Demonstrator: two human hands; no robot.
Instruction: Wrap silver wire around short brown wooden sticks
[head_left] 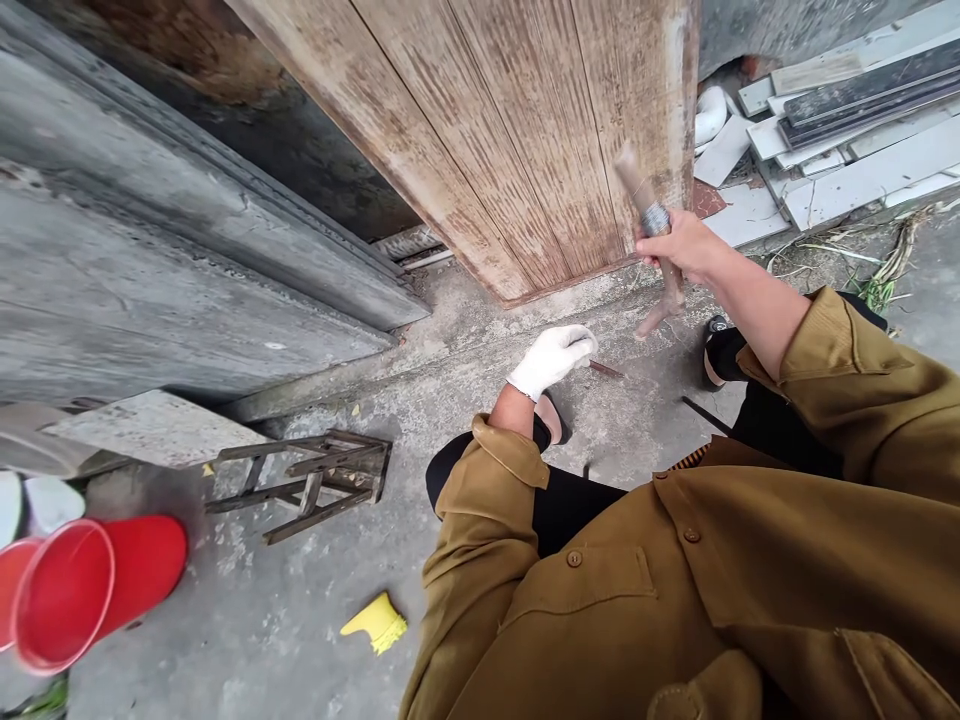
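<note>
My right hand [679, 245], bare, is closed around a crooked wooden stick [660, 310]. A band of grey wire [656, 218] is wound round the stick just above my fist, and its lower end bends off to one side. My left hand [555, 360] wears a white glove and has its fingers curled closed. From those fingers a thin rust-brown rod [606, 369] points right, low over the concrete; its other end is hidden in the glove. In front of both hands stands a worn wooden panel [517, 150], which neither hand visibly touches.
A small wooden stool [322, 480] lies on its side at left, near red buckets [142, 570]. A yellow glove-like piece [379, 622] lies on the floor. Boards and tiles [862, 130] are stacked at upper right. A grey wall slab [187, 230] stands left of the panel.
</note>
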